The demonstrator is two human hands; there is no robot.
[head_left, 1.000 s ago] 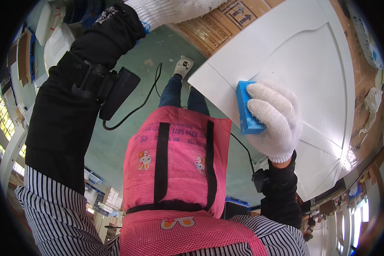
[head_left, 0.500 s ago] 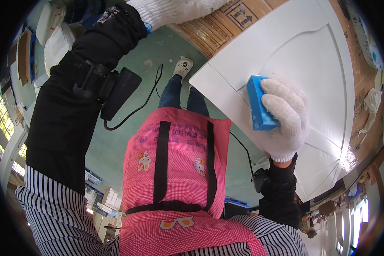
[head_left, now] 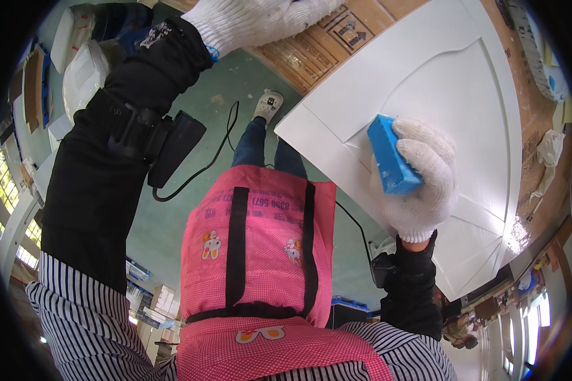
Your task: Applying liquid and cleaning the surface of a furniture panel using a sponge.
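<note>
A white cabinet door panel [head_left: 324, 101] with a curved raised moulding lies at the right, on a cardboard-covered surface. My right hand [head_left: 426, 171], in a white knitted glove, is closed around a blue sanding block [head_left: 391, 155]. The block rests on the panel, close to a groove near its left corner. At the top edge, my left hand [head_left: 254, 22] is also gloved and reaches rightward over the cardboard, left of the panel. Its fingers look stretched out, but the frame cuts off part of them. Nothing shows in that hand.
Printed brown cardboard [head_left: 305, 60] lies under and beside the panel. A crumpled white plastic scrap [head_left: 548, 152] is at the right. Black cables [head_left: 225, 146] hang from black devices on both my forearms. Plastic-wrapped items [head_left: 86, 73] stand at the upper left, over the green floor [head_left: 171, 228].
The blue block in my right hand has tilted and shifted slightly down on the panel. My left hand has come a little lower into view. The whole view has shifted slightly.
</note>
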